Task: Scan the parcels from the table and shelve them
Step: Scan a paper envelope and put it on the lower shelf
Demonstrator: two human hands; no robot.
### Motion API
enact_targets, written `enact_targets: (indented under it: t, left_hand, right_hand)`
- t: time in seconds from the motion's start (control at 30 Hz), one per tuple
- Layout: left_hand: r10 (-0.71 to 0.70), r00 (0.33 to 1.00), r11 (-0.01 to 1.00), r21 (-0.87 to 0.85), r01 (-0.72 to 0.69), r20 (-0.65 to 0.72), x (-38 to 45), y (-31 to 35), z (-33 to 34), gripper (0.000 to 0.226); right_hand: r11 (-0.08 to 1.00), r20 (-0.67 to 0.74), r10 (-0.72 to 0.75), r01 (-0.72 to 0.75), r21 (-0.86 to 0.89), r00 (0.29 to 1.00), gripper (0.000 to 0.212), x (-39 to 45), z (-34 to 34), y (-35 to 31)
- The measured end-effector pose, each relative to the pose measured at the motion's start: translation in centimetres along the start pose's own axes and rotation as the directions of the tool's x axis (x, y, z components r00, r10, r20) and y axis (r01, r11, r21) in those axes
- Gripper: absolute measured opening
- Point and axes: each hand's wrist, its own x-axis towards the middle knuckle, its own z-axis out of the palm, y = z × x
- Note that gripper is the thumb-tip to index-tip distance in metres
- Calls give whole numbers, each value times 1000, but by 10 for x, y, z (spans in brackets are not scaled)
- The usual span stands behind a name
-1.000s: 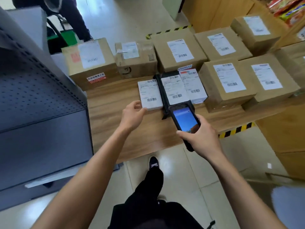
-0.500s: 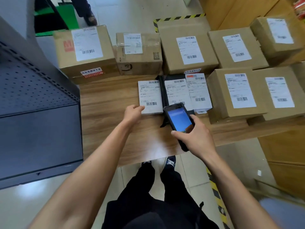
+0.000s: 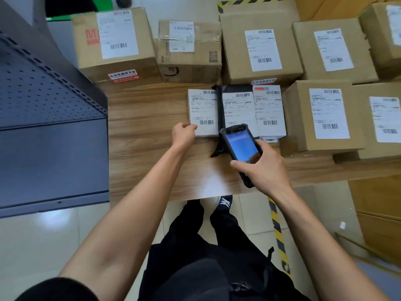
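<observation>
Table (image 3: 152,161): wood-grain top, parcels ranged along far half, near half bare.

Small parcels, three, side by side at centre:
- white parcel (image 3: 202,109), leftmost, label up, barcode near its front edge.
- black parcel (image 3: 237,107), middle, soft bag, touching white parcel; front end hidden under scanner.
- third parcel (image 3: 269,109), white, right, hard against a brown box (image 3: 321,116).

Brown boxes: further ones in back row and at right, all labelled; none handled.

Left hand (image 3: 184,133): at front-left corner of white parcel, fingers curled and pressed together on its edge, thumb on top. Grip or mere steadying: cannot tell.

Right hand (image 3: 263,168): wrapped around scanner (image 3: 240,146), fingers closed on its sides, thumb resting by lower edge of lit screen. Scanner head over front of black parcel, just beside white parcel's barcode.

Shelf (image 3: 47,109): grey metal, left of table, no parcels seen on it.

Stage, judged: scanning small parcels, none shelved yet.

Risks, judged:
- Wrong label read; three barcodes close together, scanner aimed between two.
- White parcel sliding off under corner-only hold.
- Neighbouring bag dragged along on lift, being in contact.
- Barcode partly covered by thumb, causing failed read.
</observation>
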Motion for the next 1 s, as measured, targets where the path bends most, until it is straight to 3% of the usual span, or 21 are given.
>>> enact_targets:
  t: [0.23, 0.3, 0.4, 0.5, 0.77, 1.0]
  left_hand:
    - [17, 999, 999, 37, -16, -31, -4, 0, -3, 61]
    - [17, 1000, 998, 54, -18, 11, -5, 0, -4, 49]
    - [9, 1000, 999, 41, -10, 27, -8, 0, -7, 33]
    - [35, 999, 999, -5, -35, 12, -15, -1, -14, 38]
    - [212, 971, 967, -120, -225, -110, -29, 5, -38, 41]
    - [231, 952, 951, -158, -265, -202, -38, 9, -53, 44]
  right_hand:
    - [999, 3, -19, 19, -26, 1000, 84, 3, -8, 8]
    - [999, 18, -27, 28, -30, 999, 84, 3, -11, 7]
    - [998, 48, -39, 42, -47, 998, 60, 3, -14, 4]
    - [997, 75, -60, 64, -53, 995, 51, 4, -16, 1]
    - [986, 152, -128, 143, -89, 980, 53, 8, -16, -14]
    - [968, 221, -185, 216, -125, 958, 50, 6, -12, -27]
